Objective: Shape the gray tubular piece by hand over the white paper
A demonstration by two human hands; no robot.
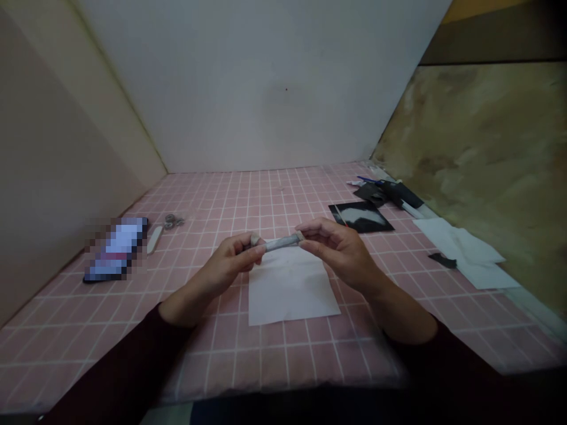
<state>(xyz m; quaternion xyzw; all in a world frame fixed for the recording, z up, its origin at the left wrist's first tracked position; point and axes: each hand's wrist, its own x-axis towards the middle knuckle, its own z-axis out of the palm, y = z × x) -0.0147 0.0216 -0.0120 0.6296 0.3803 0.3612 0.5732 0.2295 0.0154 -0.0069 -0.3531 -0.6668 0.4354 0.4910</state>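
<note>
Between my two hands a thin grey rolled tube [283, 242] is held nearly level, its right end slightly higher. My left hand [234, 254] pinches the tube's left end between thumb and fingers. At the right end, the thumb and fingertips of my right hand [334, 245] close on the tip. Both ends look wrapped in something pale; the fingers partly hide them. Below the tube, a white sheet of paper [290, 292] lies flat on the pink checked tablecloth [221, 354].
On the left lie a pixelated phone [117, 248], a white flat stick [155, 239] and small grey rings [170, 221]. To the right are a black-and-white picture sheet [361, 216], dark scraps [390, 192] and white papers [469, 254]. A white wall [274, 118] rises behind.
</note>
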